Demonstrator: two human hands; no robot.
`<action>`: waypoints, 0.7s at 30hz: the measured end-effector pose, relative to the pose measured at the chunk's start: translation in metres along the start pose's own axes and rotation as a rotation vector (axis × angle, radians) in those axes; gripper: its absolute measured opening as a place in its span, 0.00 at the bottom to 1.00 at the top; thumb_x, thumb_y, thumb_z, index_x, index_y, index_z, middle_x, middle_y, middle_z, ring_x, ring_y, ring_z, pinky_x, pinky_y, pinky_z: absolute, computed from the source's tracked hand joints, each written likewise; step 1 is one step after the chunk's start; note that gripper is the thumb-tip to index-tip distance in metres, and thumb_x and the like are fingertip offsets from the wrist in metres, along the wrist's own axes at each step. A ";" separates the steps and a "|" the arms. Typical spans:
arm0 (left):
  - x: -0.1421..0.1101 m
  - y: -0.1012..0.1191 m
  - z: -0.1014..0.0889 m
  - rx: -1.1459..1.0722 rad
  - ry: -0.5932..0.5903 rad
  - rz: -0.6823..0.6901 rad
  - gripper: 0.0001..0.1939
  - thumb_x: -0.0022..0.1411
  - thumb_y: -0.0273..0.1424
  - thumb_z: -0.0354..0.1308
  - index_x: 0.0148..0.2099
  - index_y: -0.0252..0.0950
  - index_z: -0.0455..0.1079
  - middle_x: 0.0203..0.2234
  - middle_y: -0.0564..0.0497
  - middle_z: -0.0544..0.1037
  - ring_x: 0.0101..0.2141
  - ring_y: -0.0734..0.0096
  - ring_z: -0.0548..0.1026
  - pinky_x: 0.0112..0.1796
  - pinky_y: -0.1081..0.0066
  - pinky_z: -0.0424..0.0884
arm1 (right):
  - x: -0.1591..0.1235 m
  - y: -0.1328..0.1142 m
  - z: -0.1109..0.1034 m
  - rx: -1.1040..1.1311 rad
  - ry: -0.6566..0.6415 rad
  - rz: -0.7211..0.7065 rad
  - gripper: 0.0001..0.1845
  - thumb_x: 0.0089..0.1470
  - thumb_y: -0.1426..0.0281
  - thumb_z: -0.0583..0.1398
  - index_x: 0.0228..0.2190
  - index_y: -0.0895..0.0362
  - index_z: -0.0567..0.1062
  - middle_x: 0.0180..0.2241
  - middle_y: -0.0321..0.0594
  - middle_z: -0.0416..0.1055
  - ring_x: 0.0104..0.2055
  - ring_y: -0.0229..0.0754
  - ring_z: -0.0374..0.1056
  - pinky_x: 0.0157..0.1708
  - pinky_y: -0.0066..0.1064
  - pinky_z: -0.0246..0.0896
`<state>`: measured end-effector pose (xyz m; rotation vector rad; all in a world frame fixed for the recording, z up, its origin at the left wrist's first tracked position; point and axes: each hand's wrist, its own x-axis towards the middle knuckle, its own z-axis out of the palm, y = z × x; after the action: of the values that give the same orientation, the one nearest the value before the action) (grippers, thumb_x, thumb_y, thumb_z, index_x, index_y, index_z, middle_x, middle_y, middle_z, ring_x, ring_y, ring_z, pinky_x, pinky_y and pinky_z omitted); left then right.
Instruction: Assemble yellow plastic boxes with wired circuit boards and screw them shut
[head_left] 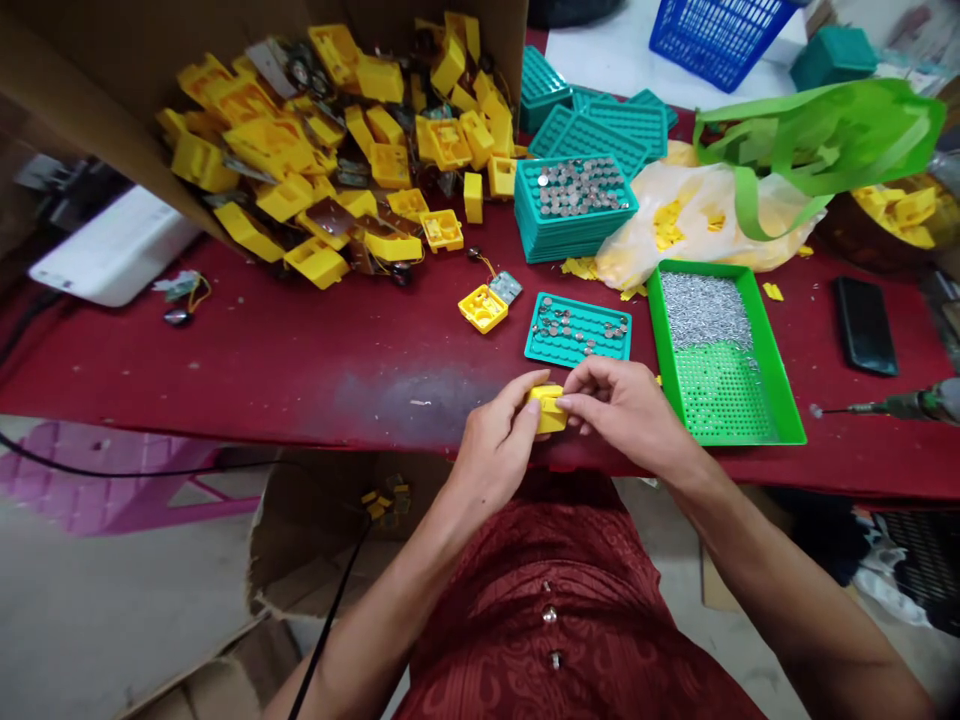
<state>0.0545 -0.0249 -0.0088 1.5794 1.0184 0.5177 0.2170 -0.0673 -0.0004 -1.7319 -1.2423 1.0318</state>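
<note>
A small yellow plastic case (547,409) sits between both hands at the near edge of the dark red table (300,350). My left hand (496,442) grips it from the left with curled fingers. My right hand (624,408) pinches its right side with fingertips pressed on it. Just beyond lies a teal tray (577,330) holding several small round metal discs. Another yellow case with a wired board (487,303) lies to the tray's left.
A tipped cardboard box (120,90) spills many yellow cases (337,140) at the back left. A stack of teal trays (574,205), a green tray of small metal parts (780,390), a black phone (865,325), a green bag (810,140) and a power screwdriver (911,404) stand right.
</note>
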 end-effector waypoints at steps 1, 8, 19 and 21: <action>0.000 0.000 0.001 0.013 0.001 0.005 0.22 0.66 0.32 0.47 0.57 0.32 0.71 0.48 0.42 0.80 0.46 0.60 0.78 0.47 0.62 0.71 | -0.001 0.000 0.000 -0.019 0.000 -0.007 0.04 0.50 0.72 0.63 0.26 0.56 0.72 0.23 0.32 0.73 0.25 0.35 0.67 0.27 0.29 0.61; 0.005 -0.014 0.013 -0.320 0.006 -0.127 0.20 0.61 0.38 0.58 0.53 0.33 0.72 0.41 0.44 0.80 0.37 0.62 0.79 0.36 0.65 0.77 | -0.007 -0.014 0.004 -0.346 0.130 -0.082 0.04 0.53 0.74 0.63 0.27 0.57 0.74 0.26 0.35 0.75 0.28 0.36 0.68 0.32 0.31 0.58; -0.006 -0.007 0.009 -0.405 -0.091 -0.167 0.23 0.56 0.33 0.62 0.54 0.32 0.69 0.48 0.40 0.79 0.43 0.61 0.79 0.41 0.66 0.77 | -0.016 0.006 0.008 -0.025 -0.029 0.115 0.09 0.54 0.67 0.61 0.37 0.58 0.78 0.37 0.41 0.78 0.35 0.40 0.72 0.37 0.33 0.65; -0.010 -0.009 0.010 -0.312 -0.100 -0.142 0.24 0.54 0.30 0.63 0.54 0.33 0.68 0.48 0.41 0.79 0.45 0.60 0.79 0.43 0.66 0.76 | -0.021 0.006 0.010 -0.009 -0.024 0.131 0.07 0.53 0.69 0.62 0.35 0.58 0.76 0.34 0.40 0.77 0.33 0.39 0.71 0.35 0.32 0.64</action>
<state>0.0541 -0.0385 -0.0180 1.2349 0.9175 0.4698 0.2063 -0.0875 -0.0061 -1.8329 -1.1618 1.1269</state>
